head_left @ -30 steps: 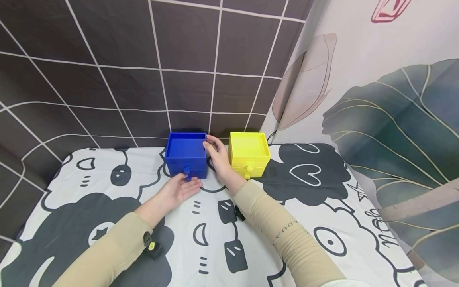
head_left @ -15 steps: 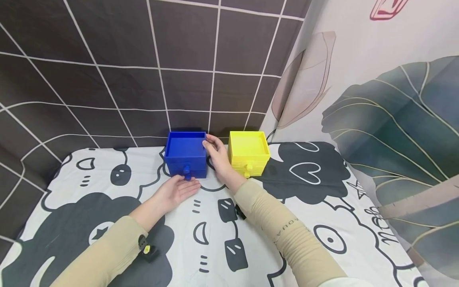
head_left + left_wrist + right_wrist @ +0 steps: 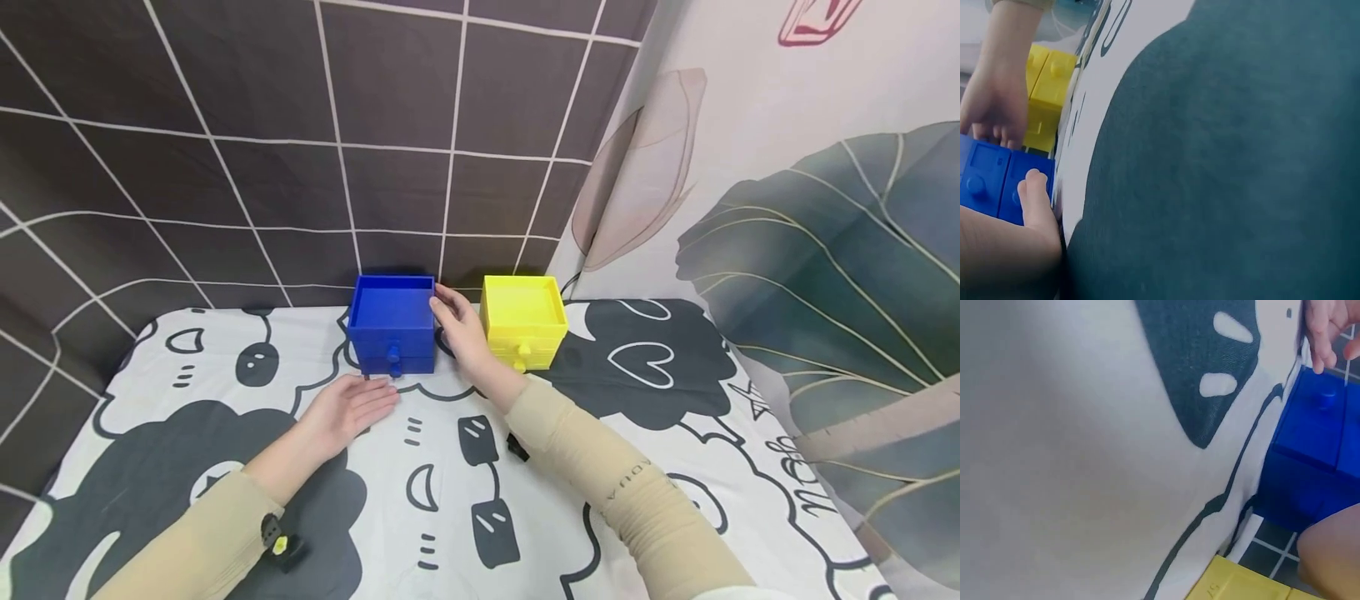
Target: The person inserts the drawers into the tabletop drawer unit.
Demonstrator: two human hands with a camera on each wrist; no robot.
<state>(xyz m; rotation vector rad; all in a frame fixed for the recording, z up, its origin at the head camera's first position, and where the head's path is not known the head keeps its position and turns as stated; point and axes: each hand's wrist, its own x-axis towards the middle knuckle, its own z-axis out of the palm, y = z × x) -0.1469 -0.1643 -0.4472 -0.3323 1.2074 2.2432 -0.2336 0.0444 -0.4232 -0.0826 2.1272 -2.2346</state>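
Observation:
A blue drawer box (image 3: 392, 308) with a tray-like top and two round front knobs stands by the back wall; its drawers look pushed in. My left hand (image 3: 348, 412) hovers palm up just in front of the lower knob, fingers extended, holding nothing. In the left wrist view its thumb (image 3: 1036, 187) appears in front of the blue drawer front. My right hand (image 3: 467, 333) rests against the box's right side, thumb near the top rim and fingers along the outer wall. To its right sits a similar yellow drawer box (image 3: 525, 312).
Both boxes stand on a cloth (image 3: 427, 458) with black-and-white cartoon prints. Behind them hangs a dark curtain (image 3: 397, 192) with white grid lines. A leaf-patterned curtain (image 3: 750, 250) borders the right side.
My left hand has drawn back from the blue box's lower knob, toward me and slightly left. The right hand stays against the box's side.

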